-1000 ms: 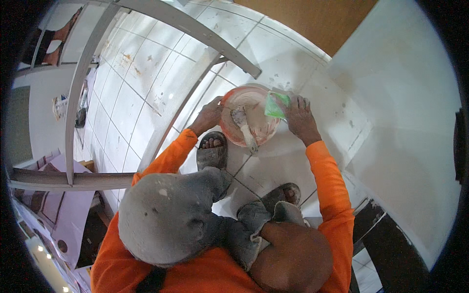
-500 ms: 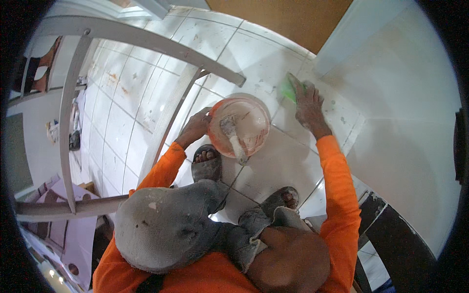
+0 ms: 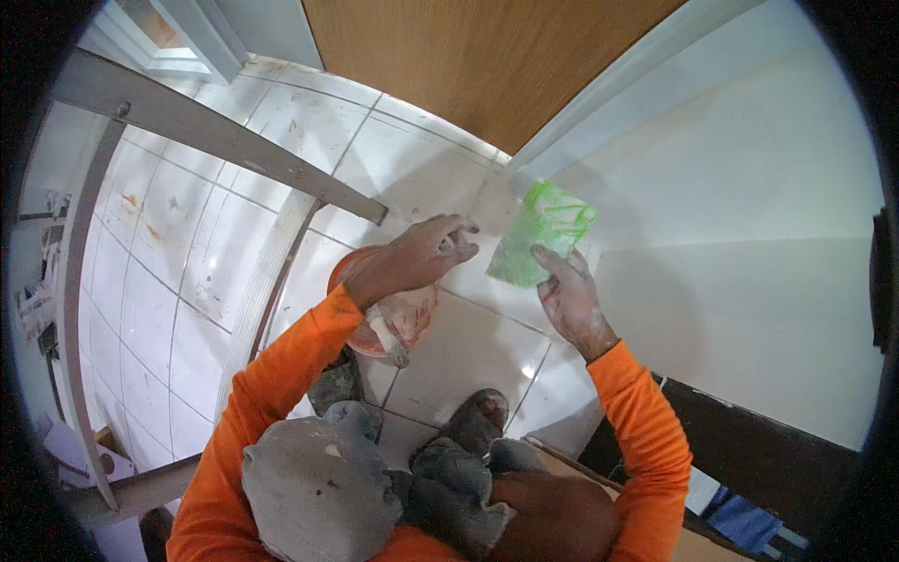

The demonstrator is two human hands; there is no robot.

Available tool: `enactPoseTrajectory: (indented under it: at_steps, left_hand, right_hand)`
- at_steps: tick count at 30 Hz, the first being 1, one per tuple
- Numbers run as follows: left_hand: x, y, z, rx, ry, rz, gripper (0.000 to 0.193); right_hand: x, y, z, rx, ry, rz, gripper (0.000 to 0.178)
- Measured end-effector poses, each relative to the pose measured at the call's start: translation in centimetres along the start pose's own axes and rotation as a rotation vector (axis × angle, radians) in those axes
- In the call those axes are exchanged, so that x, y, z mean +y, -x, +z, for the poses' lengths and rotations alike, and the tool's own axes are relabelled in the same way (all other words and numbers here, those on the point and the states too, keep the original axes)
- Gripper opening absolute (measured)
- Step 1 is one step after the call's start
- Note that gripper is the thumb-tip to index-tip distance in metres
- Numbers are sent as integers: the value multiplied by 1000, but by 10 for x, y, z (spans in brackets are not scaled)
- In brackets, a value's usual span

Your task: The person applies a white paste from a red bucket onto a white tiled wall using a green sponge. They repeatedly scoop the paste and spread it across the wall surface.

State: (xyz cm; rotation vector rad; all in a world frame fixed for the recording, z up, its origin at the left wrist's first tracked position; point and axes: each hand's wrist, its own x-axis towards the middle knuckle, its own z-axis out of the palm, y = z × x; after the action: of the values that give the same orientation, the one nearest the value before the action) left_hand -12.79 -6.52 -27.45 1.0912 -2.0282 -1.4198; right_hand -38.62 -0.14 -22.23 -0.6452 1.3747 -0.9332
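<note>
My right hand (image 3: 572, 304) is closed on the lower right corner of a flat, square green piece (image 3: 529, 251), thumb on its face. White smears cover it; whether it is a plastic spreader or a folded sheet I cannot tell. My left hand (image 3: 409, 251) hovers over an orange bucket (image 3: 367, 348), fingers curved and apart with nothing visible in them. Inside the bucket is whitish paste (image 3: 412, 309), partly hidden by that hand. A paste-coated tool with a pale handle (image 3: 382, 330) rests in it, its end over the near rim.
A ladder-like grey frame (image 3: 245, 150) stands at the left, its end close to my left hand. Ahead is a brown wooden door (image 3: 468, 66). A white wall (image 3: 740, 309) rises at the right above a dark plank (image 3: 740, 440). White floor tiles (image 3: 449, 365) are stained.
My left hand has left the bucket's rim and moved over it toward the right hand. My right hand has lifted the green piece from the floor and brought it nearer. The view has shifted.
</note>
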Motion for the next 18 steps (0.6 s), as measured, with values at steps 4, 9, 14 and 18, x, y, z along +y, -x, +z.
enactPoseTrajectory:
  at_steps: [4, 9, 14, 18]
  left_hand:
    - [-23, -40, 3, -9, -27, -9, 43]
    - [-22, -80, -18, 9, -251, -44, 45]
    - [17, -112, -54, -196, -751, 26, 49]
    - [75, -119, -71, -366, -1019, 60, 48]
  right_hand:
    - [13, -3, 24, 172, 453, -259, 37]
    - [41, -43, 62, 535, 445, -635, 35]
    - [78, -74, 70, 829, 283, -719, 22]
    - [104, -95, 56, 984, 329, -668, 21]
